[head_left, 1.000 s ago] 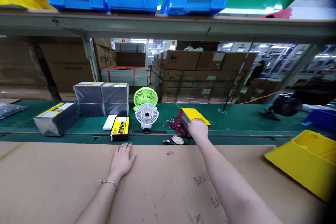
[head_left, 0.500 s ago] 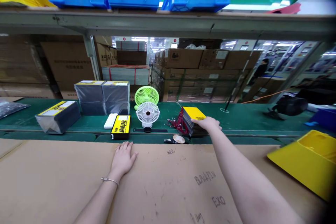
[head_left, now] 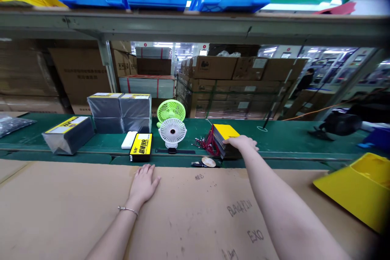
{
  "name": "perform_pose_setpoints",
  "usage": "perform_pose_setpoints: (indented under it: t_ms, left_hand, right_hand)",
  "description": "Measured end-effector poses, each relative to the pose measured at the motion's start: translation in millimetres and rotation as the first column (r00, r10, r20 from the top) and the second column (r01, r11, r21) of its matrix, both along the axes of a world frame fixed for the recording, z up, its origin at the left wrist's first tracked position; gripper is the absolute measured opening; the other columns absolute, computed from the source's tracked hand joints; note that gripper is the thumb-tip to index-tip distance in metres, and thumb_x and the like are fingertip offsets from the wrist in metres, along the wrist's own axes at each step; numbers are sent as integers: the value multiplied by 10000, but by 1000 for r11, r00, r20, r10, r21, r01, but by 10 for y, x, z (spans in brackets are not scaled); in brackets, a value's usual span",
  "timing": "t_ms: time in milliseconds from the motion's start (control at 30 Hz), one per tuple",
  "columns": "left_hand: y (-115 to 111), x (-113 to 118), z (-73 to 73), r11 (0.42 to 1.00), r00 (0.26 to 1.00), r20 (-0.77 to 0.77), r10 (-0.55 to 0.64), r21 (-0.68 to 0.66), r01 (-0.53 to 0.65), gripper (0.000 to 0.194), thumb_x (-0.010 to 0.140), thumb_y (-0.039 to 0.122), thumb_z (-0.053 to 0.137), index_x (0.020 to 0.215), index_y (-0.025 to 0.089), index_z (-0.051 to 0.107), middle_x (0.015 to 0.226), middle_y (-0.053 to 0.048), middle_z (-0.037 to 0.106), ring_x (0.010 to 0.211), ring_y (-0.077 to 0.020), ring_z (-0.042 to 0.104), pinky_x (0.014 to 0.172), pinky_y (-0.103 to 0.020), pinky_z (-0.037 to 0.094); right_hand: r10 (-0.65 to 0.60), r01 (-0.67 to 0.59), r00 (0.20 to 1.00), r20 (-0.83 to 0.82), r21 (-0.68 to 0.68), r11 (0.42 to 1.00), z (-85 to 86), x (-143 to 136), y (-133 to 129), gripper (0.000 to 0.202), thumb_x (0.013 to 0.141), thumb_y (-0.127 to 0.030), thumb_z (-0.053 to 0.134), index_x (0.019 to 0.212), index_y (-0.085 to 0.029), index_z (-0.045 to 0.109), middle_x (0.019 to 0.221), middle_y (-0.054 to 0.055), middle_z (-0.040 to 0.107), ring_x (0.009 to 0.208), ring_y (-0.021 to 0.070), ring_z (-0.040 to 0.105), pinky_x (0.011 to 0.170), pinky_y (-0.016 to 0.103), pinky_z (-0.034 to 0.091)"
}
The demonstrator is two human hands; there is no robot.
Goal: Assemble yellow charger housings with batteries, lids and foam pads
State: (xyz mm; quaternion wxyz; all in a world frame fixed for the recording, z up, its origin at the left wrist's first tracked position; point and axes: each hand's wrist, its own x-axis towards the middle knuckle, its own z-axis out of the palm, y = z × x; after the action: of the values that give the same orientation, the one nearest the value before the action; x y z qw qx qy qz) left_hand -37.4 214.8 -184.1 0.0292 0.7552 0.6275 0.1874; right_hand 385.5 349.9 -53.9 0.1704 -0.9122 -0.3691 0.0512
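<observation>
Yellow-topped grey boxy stack [head_left: 224, 131] is standing unlifted, two o'clock from the flat, empty left hand [head_left: 143, 183]; half-open right hand [head_left: 243, 144] is covering its edge, grip unclear.

Behind a grey shelf beam [head_left: 183, 28], stacked brown cartons [head_left: 217, 68], with bright white lights [head_left: 269, 50] farther back.
</observation>
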Motion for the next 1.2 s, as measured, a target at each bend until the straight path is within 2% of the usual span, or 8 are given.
perform_pose_setpoints:
  t_ms: [200, 500, 567, 633, 700, 800, 933, 1200]
  left_hand:
    - [6, -2, -6, 1000, 1000, 2, 2, 2, -2, 558, 848, 505, 323, 1299, 191, 414, 1323, -96, 454, 1259, -244, 339, 1066, -405, 199]
    - [6, -7, -14, 1000, 1000, 6, -1, -4, 1, 566, 849, 516, 314, 1298, 186, 416, 1331, -100, 447, 1259, -248, 341, 1068, -405, 194]
    - [5, -8, -12, 1000, 1000, 6, -3, -2, 3, 559, 851, 509, 316, 1298, 189, 416, 1329, -97, 449, 1257, -244, 344, 1068, -400, 196]
    - [6, -10, -11, 1000, 1000, 7, -4, 0, 4, 554, 849, 504, 324, 1297, 191, 418, 1327, -96, 451, 1255, -245, 345, 1066, -398, 201]
    - [8, -12, -11, 1000, 1000, 8, -4, 2, 4, 555, 846, 504, 333, 1294, 189, 422, 1322, -99, 455, 1252, -248, 348, 1062, -401, 207]
    - [7, -12, -8, 1000, 1000, 11, -6, 4, 6, 554, 846, 500, 337, 1290, 182, 428, 1321, -105, 455, 1252, -249, 348, 1059, -406, 210]
    - [-2, -10, -3, 1000, 1000, 12, -13, 11, 13, 545, 847, 483, 344, 1294, 181, 422, 1315, -100, 459, 1249, -246, 349, 1059, -412, 205]
    - [12, -11, -5, 1000, 1000, 14, -12, 17, 12, 549, 846, 482, 347, 1291, 172, 426, 1312, -107, 460, 1248, -253, 352, 1057, -414, 208]
  right_hand:
    - [7, -7, 1000, 5, 79, 997, -46, -34, -57, 910, 406, -660, 696, 1155, -171, 526, 1203, 234, 417, 1139, 418, 334, 856, 598, 336]
    - [64, -66, 998, 26, 138, 988, -84, -112, -120, 857, 523, -604, 662, 1284, -321, 386, 1275, 167, 354, 1150, 428, 314, 823, 642, 324]
    - [59, -63, 998, 28, 140, 988, -77, -109, -116, 907, 509, -625, 663, 1303, -312, 356, 1286, 181, 339, 1154, 431, 316, 817, 641, 326]
    - [33, -35, 999, 17, 118, 992, -63, -74, -104, 1027, 450, -663, 679, 1325, -256, 327, 1289, 230, 321, 1154, 439, 321, 816, 633, 329]
    - [10, -9, 1000, -9, 68, 998, -50, -17, -83, 1105, 381, -691, 696, 1308, -194, 358, 1261, 268, 351, 1144, 444, 345, 834, 614, 328]
    - [2, -2, 999, -39, 3, 1000, -48, 68, -45, 1061, 327, -703, 707, 1211, -163, 479, 1208, 268, 429, 1130, 439, 379, 851, 569, 346]
    - [11, -11, 1000, -14, -3, 1000, -69, 122, 9, 970, 341, -699, 710, 1158, -208, 529, 1223, 248, 444, 1161, 436, 353, 852, 558, 346]
    - [85, -84, 996, 17, -9, 996, -47, 153, 42, 970, 350, -708, 696, 1157, -195, 535, 1182, 224, 498, 1137, 430, 390, 814, 501, 392]
